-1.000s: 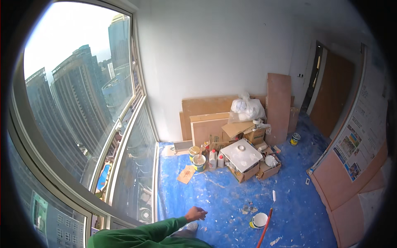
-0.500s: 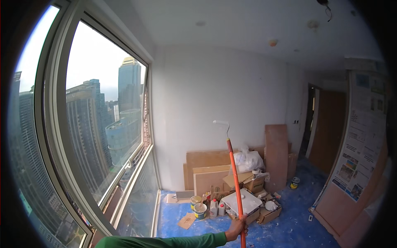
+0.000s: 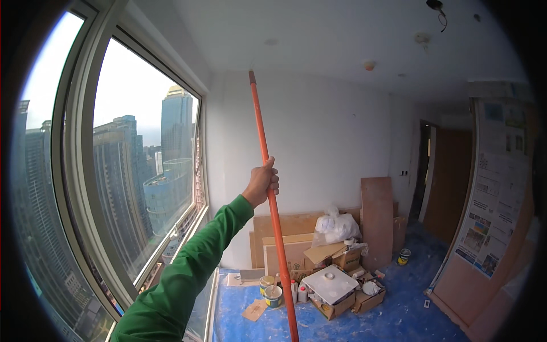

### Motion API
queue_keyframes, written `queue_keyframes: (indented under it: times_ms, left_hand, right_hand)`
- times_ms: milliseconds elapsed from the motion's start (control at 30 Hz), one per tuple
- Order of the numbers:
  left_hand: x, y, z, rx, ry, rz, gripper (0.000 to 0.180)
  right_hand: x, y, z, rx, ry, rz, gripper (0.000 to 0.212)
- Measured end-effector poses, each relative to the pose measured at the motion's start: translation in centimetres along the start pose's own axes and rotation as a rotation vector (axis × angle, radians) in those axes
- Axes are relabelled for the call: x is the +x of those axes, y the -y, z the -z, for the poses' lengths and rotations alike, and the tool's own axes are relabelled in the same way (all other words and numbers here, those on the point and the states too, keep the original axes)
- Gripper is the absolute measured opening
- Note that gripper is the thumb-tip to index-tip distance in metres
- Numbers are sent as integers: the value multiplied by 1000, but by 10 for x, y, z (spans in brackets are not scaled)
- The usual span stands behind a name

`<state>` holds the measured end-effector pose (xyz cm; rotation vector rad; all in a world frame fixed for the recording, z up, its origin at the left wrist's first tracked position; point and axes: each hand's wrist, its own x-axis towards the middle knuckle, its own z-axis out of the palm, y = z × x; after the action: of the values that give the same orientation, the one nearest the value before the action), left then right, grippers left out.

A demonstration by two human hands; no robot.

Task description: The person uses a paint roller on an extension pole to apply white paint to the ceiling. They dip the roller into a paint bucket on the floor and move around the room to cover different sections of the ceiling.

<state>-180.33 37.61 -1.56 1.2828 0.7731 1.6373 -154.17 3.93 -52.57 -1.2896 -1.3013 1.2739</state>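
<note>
Gripping an orange pole (image 3: pixel 276 228), the left hand (image 3: pixel 262 181) is wrapping its curled fingers around it. The pole is slanting from the lower edge of view up toward the ceiling (image 3: pixel 336 40), its upper end leaning left before the pale wall (image 3: pixel 319 125). Beyond its lower part, paint buckets (image 3: pixel 273 297) and cardboard boxes (image 3: pixel 340 308) are standing on a blue floor covering (image 3: pixel 393 319).

I saw a long, straight, orange-red pole (image 3: pixel 276 224) raised nearly upright in the person's left hand (image 3: pixel 264 181), its dark-tipped upper end slanting leftward, near the ceiling (image 3: pixel 319 40).
</note>
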Motion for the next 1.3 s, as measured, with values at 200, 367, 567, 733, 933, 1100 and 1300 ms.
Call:
queue_keyframes:
  times_ms: [200,367,567,733,933,1100,1300]
  left_hand:
    - [38,-74,-23,3,22,-94,43]
    - [61,-114,-20,74,-22,-156,43]
    - [86,-150,-13,132,-57,-220,48]
    - [83,-162,-3,291,-87,-304,58]
    - [89,-152,23,460,-113,-252,59]
    - [106,-133,54,458,-61,-212,60]
    - [145,-110,88,457,-89,-173,58]
  right_hand:
    - [8,18,-4,95,99,17,29]
    - [27,8,-21,189,132,231,30]
    - [75,48,-54,409,156,221,26]
    - [105,79,-82,472,118,286,28]
    - [121,126,-116,418,84,414,35]
    - [154,165,-140,480,87,412,39]
    - [206,189,-171,445,71,500,34]
